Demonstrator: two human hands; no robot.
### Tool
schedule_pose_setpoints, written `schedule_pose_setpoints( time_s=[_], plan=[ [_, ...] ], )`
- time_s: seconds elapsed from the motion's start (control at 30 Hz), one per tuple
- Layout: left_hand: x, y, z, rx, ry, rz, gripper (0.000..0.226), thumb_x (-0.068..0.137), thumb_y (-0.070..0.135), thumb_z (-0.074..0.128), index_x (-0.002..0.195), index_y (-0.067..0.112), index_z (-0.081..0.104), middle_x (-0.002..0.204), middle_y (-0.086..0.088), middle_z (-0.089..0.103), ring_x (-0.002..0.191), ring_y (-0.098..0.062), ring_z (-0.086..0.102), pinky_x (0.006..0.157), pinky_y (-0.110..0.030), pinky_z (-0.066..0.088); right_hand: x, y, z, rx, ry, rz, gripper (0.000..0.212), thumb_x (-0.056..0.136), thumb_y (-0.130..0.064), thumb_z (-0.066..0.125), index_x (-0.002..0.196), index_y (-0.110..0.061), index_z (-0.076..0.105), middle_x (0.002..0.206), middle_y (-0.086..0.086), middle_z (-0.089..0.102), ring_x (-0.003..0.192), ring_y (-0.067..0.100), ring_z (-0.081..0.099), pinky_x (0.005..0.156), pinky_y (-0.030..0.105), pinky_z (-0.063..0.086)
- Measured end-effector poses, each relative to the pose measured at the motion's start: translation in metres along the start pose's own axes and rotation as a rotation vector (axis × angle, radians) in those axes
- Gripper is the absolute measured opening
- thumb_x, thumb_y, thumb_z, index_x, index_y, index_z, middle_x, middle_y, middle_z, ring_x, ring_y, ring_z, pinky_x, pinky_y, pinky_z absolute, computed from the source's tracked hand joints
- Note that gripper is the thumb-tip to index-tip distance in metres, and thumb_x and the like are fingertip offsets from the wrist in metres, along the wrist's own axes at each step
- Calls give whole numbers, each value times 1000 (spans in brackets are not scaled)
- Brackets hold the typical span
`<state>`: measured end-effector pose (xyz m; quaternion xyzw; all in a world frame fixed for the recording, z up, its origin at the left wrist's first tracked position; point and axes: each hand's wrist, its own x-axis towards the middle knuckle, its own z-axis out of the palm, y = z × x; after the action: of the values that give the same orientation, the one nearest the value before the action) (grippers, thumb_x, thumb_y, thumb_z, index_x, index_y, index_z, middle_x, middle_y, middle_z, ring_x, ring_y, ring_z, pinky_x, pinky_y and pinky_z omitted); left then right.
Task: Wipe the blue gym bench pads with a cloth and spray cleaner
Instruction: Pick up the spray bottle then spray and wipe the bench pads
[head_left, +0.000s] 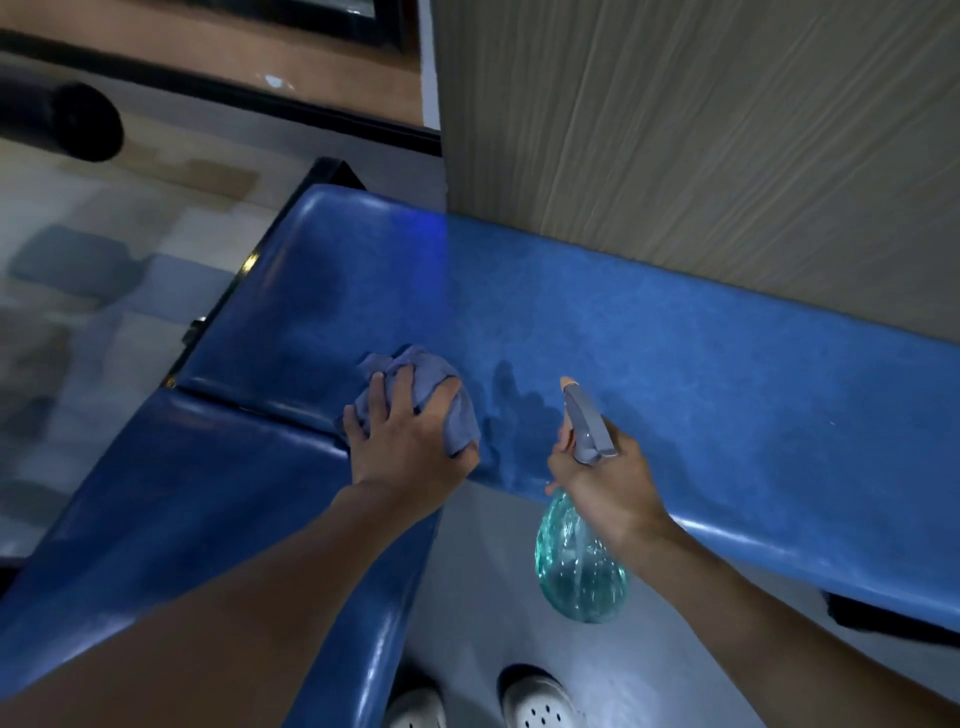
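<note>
On the left, a bare arm reaches forward, and the left hand (410, 441) lies palm down on the blue padded surface (675, 353), close to the gap between two pads. Its fingers are curled round a bunched-up blue-grey cloth (415, 371) and press it onto the pad. Just to the right, the right hand (608, 478) hangs over the near edge of the surface. It is wrapped tight round the neck of a see-through green spray bottle (579, 566), with the nozzle pointing away over the pad. A wooden wall (727, 130) stands behind.
</note>
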<state>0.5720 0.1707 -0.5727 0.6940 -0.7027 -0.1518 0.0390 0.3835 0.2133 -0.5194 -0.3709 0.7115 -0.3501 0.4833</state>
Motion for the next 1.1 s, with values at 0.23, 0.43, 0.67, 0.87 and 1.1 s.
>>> schedule_pose_setpoints(
  time_s=[0.23, 0.43, 0.67, 0.87, 1.1],
  plan=[
    [-13, -18, -4, -34, 4, -99, 70, 79, 57, 61, 141, 48, 29, 159, -2, 15, 150, -36, 7, 113, -62, 21, 6, -3, 9, 41, -88, -7, 21, 68, -9, 60, 89, -11, 58, 67, -12, 51, 64, 19, 49, 67, 53, 52],
    [-33, -29, -5, -23, 46, -279, 74, 81, 57, 62, 146, 44, 31, 159, -4, 17, 146, -38, 16, 113, -62, 21, 19, -14, 19, -65, -239, -68, 32, 59, -25, 55, 87, -40, 62, 70, -19, 54, 65, 21, 54, 65, 45, 53],
    [-47, -32, -2, -39, 112, -416, 77, 80, 62, 60, 148, 44, 30, 158, -4, 20, 144, -36, 20, 114, -60, 22, 32, -32, 40, -100, -347, -122, 21, 78, -11, 62, 94, -24, 61, 87, -14, 60, 82, 30, 70, 66, 30, 51],
    [-58, -39, -3, -86, 128, -454, 76, 83, 63, 57, 149, 45, 25, 158, -2, 16, 145, -34, 16, 116, -58, 18, 38, -38, 52, -236, -306, -155, 8, 64, -30, 57, 70, -27, 52, 65, -6, 56, 69, 30, 70, 67, 45, 57],
    [-80, -48, -1, -124, 157, -503, 75, 82, 64, 56, 148, 47, 25, 158, -3, 17, 144, -34, 18, 117, -56, 19, 24, -47, 57, -141, -355, -207, 16, 79, -5, 61, 92, -14, 61, 77, -8, 56, 72, 33, 62, 68, 38, 53]
  ],
)
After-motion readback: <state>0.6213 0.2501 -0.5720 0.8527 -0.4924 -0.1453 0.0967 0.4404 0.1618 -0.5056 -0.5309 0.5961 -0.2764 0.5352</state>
